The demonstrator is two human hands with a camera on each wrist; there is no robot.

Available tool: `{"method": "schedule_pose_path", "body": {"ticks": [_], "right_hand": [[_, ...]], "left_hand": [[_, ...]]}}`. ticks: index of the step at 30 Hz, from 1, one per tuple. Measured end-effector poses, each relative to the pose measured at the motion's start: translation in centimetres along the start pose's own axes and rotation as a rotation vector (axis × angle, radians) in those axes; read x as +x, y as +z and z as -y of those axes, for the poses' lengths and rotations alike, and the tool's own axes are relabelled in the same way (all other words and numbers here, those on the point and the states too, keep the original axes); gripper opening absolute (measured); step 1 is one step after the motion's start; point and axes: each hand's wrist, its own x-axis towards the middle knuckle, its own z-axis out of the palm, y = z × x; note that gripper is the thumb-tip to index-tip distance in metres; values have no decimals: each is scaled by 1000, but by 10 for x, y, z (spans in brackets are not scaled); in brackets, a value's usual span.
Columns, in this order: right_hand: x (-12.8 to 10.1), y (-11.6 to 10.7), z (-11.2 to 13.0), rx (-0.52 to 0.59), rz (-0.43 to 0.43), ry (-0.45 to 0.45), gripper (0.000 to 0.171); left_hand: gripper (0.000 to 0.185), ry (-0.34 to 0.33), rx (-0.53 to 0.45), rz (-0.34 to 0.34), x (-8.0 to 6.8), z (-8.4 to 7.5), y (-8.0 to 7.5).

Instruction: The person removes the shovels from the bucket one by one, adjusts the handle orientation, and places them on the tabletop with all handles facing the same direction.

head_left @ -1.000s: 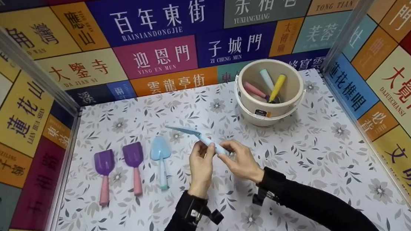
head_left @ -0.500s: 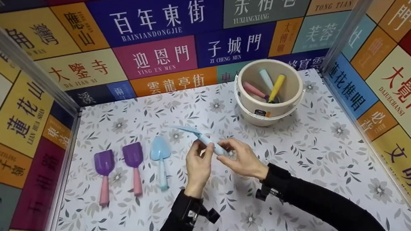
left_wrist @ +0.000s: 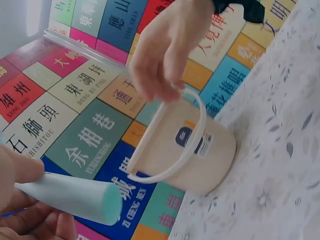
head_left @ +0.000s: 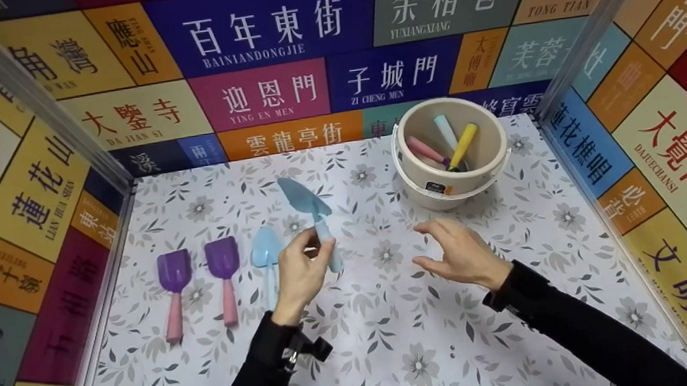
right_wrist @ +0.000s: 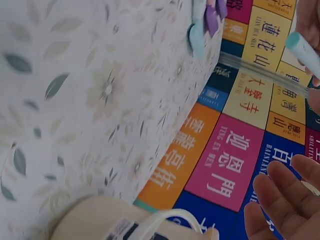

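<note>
My left hand (head_left: 303, 268) pinches the pale blue handle of a garden trowel (head_left: 305, 197), its blue-grey blade pointing up and away to the left. In the left wrist view the butt of the trowel handle (left_wrist: 75, 196) sticks out past the thumb. My right hand (head_left: 457, 251) holds nothing; its fingers are spread and relaxed in front of the bucket (head_left: 424, 193). Beside the left hand lies a light blue hand shovel (head_left: 266, 247), its handle partly hidden by that hand. Two purple shovels with pink handles, one outer (head_left: 174, 273) and one inner (head_left: 222, 259), lie further left.
The beige bucket has a white carrying handle and stands at the back right. Inside it are tools with a yellow handle (head_left: 464, 146), a pink handle (head_left: 427, 149) and a light blue handle (head_left: 445, 131). Lettered panels (head_left: 267, 25) wall in the flower-patterned tabletop (head_left: 393, 338).
The right hand has let go of the trowel handle and moved right. The left hand has carried the trowel left, and its blade has turned to show its broad face.
</note>
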Motion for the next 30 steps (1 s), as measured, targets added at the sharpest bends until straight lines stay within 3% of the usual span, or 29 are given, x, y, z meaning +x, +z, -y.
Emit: {"method": "schedule_pose_path", "body": {"ticks": [6,13,23,30], "right_hand": [[-19,-11,-21,-193,-38,-54,53],[-41,-13,-38,-288,-4,-4,54],[-66,-11,-48,-321,65,80,54],[-75,-13,-48,-324,128,158,57]], "left_hand": [[21,-88,123,66,4,17,-9],[24,-239,248,186,5,44,-5],[22,-377,282,320,5,90,4],[25,-563,262,349,7,105,10]]}}
